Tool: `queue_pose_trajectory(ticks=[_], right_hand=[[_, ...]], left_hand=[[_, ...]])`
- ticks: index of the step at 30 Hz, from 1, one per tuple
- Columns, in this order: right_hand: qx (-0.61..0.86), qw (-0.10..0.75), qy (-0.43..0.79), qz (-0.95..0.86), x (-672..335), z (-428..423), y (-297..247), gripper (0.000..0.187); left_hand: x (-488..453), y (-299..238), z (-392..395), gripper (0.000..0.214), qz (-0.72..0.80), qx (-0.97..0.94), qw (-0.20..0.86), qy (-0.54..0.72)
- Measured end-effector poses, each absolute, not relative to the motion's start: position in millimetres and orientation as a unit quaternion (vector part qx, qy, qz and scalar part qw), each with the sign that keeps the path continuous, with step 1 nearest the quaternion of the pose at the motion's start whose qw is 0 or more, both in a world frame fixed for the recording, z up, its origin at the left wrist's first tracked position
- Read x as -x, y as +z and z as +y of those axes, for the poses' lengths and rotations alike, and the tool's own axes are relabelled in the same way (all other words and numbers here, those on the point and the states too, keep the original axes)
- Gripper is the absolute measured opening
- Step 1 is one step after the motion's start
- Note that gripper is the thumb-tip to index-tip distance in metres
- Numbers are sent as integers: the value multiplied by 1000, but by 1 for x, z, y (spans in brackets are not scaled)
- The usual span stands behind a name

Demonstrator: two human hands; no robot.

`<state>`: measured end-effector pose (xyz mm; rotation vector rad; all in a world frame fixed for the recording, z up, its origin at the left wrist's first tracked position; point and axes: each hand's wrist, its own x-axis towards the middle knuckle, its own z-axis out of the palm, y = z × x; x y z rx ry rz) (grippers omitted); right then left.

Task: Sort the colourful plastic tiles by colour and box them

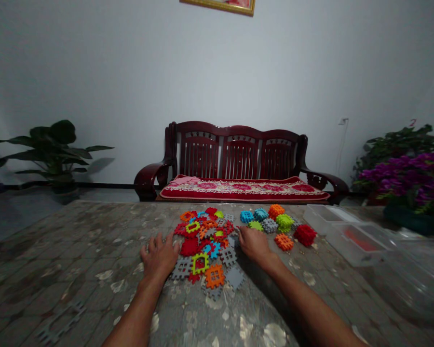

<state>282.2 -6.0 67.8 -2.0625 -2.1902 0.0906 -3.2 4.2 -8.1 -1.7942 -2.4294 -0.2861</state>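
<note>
Resting left grip (159, 254), fingers spread, at the left of the jumbled toothed pieces (190, 246) on the counter (104, 231); right grip (253, 245) curled at their right, cannot tell whether clamped on one. Seeing chunky blocks (284, 222) far right, between right grip and translucent boxes (350, 248); purple flowers (408, 178) farther right, loose grey frame (45, 336) near left.

**Heap of notched tiles (205, 244), mixed colours, loose**

Thin, tooth-edged pieces in red, orange, lime, blue and grey; overlapping, mostly flat; orange windowed tile (214, 276) at the near edge, four openings; lime open frame (194, 265) just beside it, farther left; plain grey tile (235, 278), solid-faced, right of the orange; grey lattice tile (183, 268) at the near left; solid red tile (190, 246) beyond it.
</note>
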Motion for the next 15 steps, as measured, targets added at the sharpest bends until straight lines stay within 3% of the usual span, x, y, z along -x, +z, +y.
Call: queue_pose_trajectory(ticks=[7,15], right_hand=[[643,235,166,-710,-330,-13,45,39],[675,210,110,-698,-336,-30,40,41]], left_hand=[[4,-7,3,52,-796,596,56,-94],[1,-1,0,53,-798,594,52,-87]])
